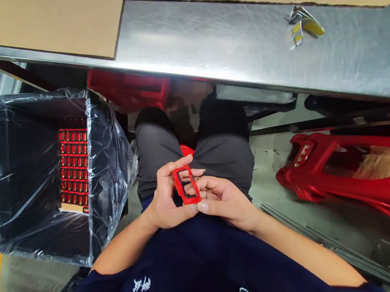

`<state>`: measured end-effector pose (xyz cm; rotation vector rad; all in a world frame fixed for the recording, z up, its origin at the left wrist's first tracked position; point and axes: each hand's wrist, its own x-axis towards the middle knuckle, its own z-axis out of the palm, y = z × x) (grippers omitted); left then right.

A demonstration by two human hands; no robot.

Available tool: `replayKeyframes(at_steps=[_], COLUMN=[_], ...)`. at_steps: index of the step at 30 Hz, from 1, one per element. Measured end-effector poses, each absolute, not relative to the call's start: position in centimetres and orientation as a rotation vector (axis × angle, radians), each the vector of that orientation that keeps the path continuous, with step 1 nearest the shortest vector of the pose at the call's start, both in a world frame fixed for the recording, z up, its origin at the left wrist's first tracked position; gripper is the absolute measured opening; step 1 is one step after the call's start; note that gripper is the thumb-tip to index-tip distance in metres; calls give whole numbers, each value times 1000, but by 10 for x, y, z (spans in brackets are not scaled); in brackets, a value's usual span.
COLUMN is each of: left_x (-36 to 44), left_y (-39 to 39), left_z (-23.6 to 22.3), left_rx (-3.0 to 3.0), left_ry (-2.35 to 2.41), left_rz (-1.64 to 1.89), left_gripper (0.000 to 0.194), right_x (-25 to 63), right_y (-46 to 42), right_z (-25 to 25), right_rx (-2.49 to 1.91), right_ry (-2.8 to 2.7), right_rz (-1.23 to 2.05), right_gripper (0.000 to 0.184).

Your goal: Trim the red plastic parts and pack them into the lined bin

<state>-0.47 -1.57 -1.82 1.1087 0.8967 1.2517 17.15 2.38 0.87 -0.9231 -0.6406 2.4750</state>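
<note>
Above my lap I hold a small red rectangular plastic frame (195, 199) with a black inner edge and an opening through its middle. My left hand (168, 199) grips its left side, thumb along the bottom and fingers reaching behind and over the top. At the lower right corner, the thumb of my right hand (226, 202) presses against the frame while its fingers curl behind it. Both hands are closed on the same part. What the hidden fingertips do behind it cannot be made out.
On my left stands a dark bin (31, 167) lined with clear plastic, holding rows of red and black parts (73, 167). Ahead is a metal table (199, 32) with cardboard sheets (32, 28) and yellow-and-silver pieces (305, 27). A large red plastic shell (318, 176) lies at right.
</note>
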Motion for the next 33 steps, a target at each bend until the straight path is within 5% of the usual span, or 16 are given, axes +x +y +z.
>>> replayKeyframes(at_steps=[25,33], left_x=[-10,-13], left_y=[-8,-15], left_z=[-17,-25], left_rx=[1349,1203], left_ry=[924,956], left_rz=[1225,1333], left_gripper=[95,69], right_x=[174,178], right_y=[32,40], right_z=[-2,2], right_rx=[-833,-892], right_ry=[-541,-676], right_rz=[2473,2265], right_gripper=[27,24])
